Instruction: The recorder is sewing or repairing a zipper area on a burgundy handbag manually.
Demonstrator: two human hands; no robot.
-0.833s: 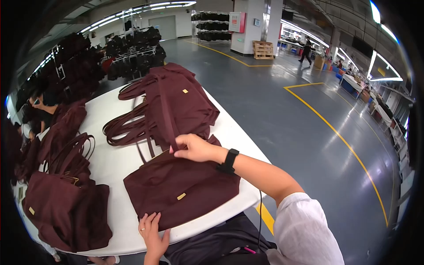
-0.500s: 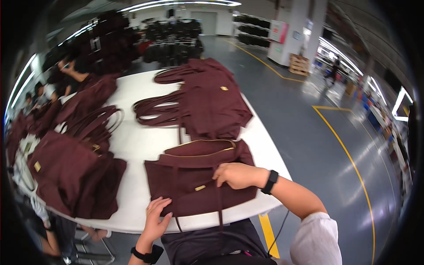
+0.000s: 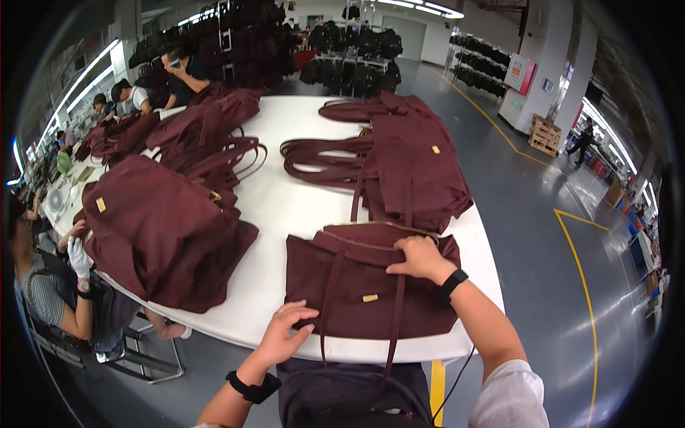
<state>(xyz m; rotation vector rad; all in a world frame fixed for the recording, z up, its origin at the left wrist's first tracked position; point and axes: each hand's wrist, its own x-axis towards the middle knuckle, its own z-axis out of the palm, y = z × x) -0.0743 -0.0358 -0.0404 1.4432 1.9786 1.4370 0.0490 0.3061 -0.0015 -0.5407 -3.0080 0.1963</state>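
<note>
A maroon fabric tote bag (image 3: pixel 357 292) lies flat at the near edge of the white table, with a small gold plate on its front. Its zipped mouth faces away from me, and two thin straps hang over the near edge. My right hand (image 3: pixel 422 260) rests on the upper right of the bag by the zip, thumb apart from the fingers. Beside the bag's lower left side, my left hand (image 3: pixel 287 332) has its fingers stretched out, fingertips at the fabric.
More maroon bags (image 3: pixel 414 164) are stacked beyond mine, straps leftward. A bulky maroon bag (image 3: pixel 157 235) stands on the left, near a co-worker's white-gloved hand (image 3: pixel 80 258). Other people sit along the far left. The white table (image 3: pixel 300 207) ends at a grey aisle (image 3: pixel 528 235).
My view has turned left, so everything sits further right. My right hand has released its pinch near the strap and moved up to the zip. My left hand stays by the lower left side.
</note>
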